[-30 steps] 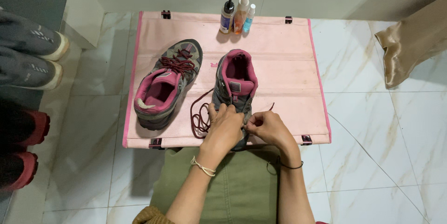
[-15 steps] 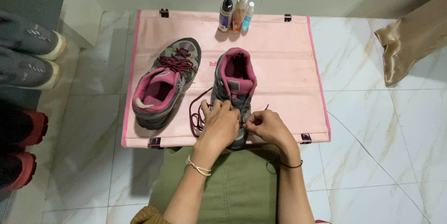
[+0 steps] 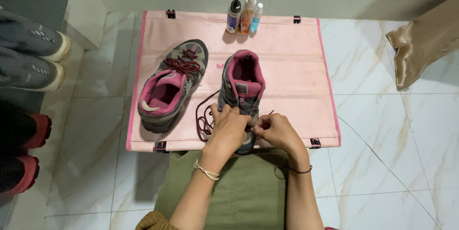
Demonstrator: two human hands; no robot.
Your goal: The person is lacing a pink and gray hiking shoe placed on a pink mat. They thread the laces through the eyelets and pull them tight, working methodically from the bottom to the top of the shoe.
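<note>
- The left hand (image 3: 231,126) lies over the toe end of the right-hand shoe (image 3: 241,89), fingers curled and pressed down on the lacing; whether they actually pinch the lace under there is hidden.
- The right hand (image 3: 275,132) sits just at 3 o'clock of the left one, thumb and fingertips pinched together on a thin end of the dark red lace (image 3: 206,117).
- That shoe stands toe toward the person at the 6 o'clock edge of the pink table (image 3: 287,58) — slack lace loops out at its 9 o'clock side.
- To lace well, I judge: hold the shoe steady, keep the pinch near the tip, pull the slack evenly.
- The other shoe (image 3: 169,86), already laced, lies at 9 o'clock; three small bottles (image 3: 244,12) stand at 12 o'clock.
</note>
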